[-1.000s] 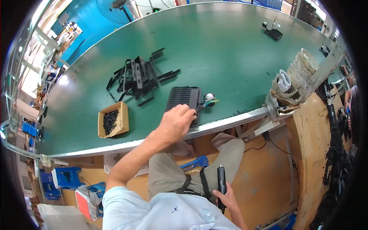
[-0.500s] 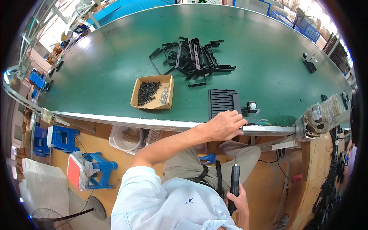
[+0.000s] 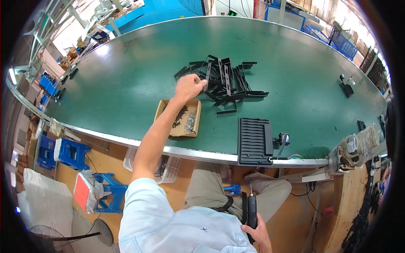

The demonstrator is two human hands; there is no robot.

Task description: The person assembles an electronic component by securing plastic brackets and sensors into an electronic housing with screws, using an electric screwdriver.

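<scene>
My left hand (image 3: 190,87) reaches over the table with its fingers pinched on the edge of a black metal bracket (image 3: 208,76) at the left of a tangled pile of brackets (image 3: 228,82). My forearm passes over a cardboard box (image 3: 193,134) of black screws (image 3: 180,116) and small silvery parts (image 3: 190,121), hiding part of it. Low by my lap, my right hand (image 3: 258,231) is wrapped round a black electric screwdriver (image 3: 252,213), its bit pointing up. A black finned floodlight (image 3: 255,141) with a side sensor (image 3: 282,138) lies at the table's front edge.
The green table (image 3: 126,84) has a metal front edge. At the right are a small black lamp part (image 3: 346,89) and a plastic-wrapped bundle (image 3: 354,143). Blue stools (image 3: 112,192), a white basket (image 3: 171,169) and a fan (image 3: 103,232) are below.
My left hand has left the floodlight and moved forward and left to the brackets. The right hand still holds the screwdriver. The view has tilted up somewhat.
</scene>
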